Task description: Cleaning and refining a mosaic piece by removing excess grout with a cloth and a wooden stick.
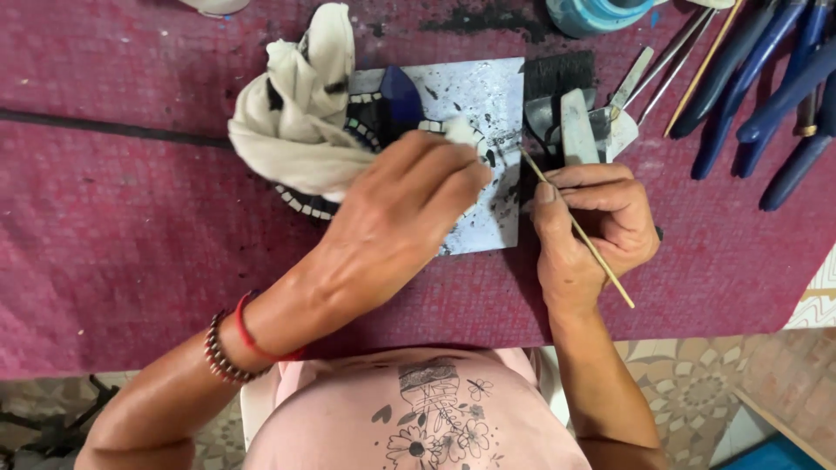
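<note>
My left hand point(405, 209) grips a crumpled cream cloth point(300, 113) and presses a wad of it onto a pale square mosaic tile point(483, 96) lying on the maroon mat. The tile carries dark blue and black pieces point(396, 96) edged with small white bits, partly hidden by the cloth and hand. My right hand point(592, 226) rests at the tile's right edge, pinching a thin wooden stick point(579, 231) whose tip touches the tile surface.
A maroon mat point(131, 226) covers the table. Several blue-handled pliers point(766, 87) lie at the top right beside metal tools point(662, 61). A grey scraper point(575, 126) and black brush point(562, 74) sit right of the tile. A blue cup point(596, 13) stands at the top.
</note>
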